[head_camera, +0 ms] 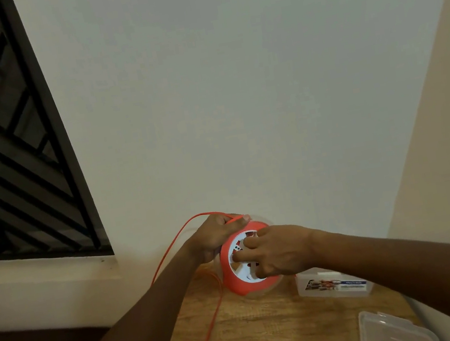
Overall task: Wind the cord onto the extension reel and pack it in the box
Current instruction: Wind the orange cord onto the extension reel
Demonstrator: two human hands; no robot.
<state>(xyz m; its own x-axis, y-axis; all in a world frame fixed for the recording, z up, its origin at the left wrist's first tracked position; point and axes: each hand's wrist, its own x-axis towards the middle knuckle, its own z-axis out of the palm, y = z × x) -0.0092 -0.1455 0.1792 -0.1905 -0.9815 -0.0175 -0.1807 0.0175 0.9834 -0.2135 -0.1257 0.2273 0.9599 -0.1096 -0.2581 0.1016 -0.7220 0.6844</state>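
Two hands are on the reel here, which is held up just above the far end of the wooden table, close to the wall. It's an orange round thing with a white socket face turned toward the camera. The left hand is wrapped around the back and top edge of the reel, and its thumb pins the orange cord against the rim. From there the cord arcs up and off to the left, drops behind the left forearm, then runs loose down across the table toward the near edge. The right hand sits over the white face with its fingers curled into the centre, gripping what looks like the hub or a winding knob, though the fingers cover it so I can't say for sure. Just right of the reel, behind the right forearm, lies a clear plastic box with a printed label. A clear lid sits apart from it at the near right corner.
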